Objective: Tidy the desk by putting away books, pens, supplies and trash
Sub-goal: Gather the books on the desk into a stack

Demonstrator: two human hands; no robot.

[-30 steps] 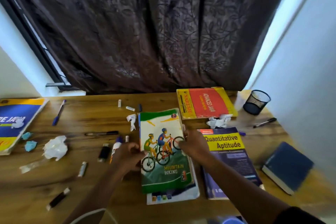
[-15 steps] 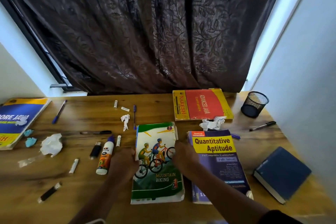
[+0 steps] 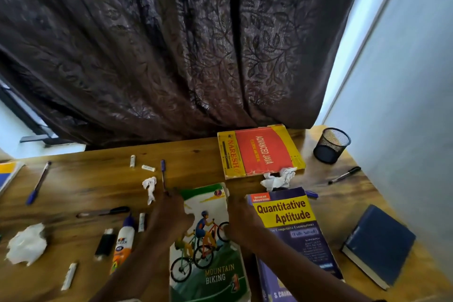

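On the wooden surface (image 3: 201, 154) I grip the Mountain Biking book (image 3: 208, 247) by both long edges, left hand (image 3: 171, 218) and right hand (image 3: 241, 224), but lifting carelessly could sweep the glue bottle (image 3: 122, 243) rolling.

Five books (image 3: 261, 152), four pens (image 3: 38, 183)

Both hands' fingers (image 3: 226, 229) perhaps blurred
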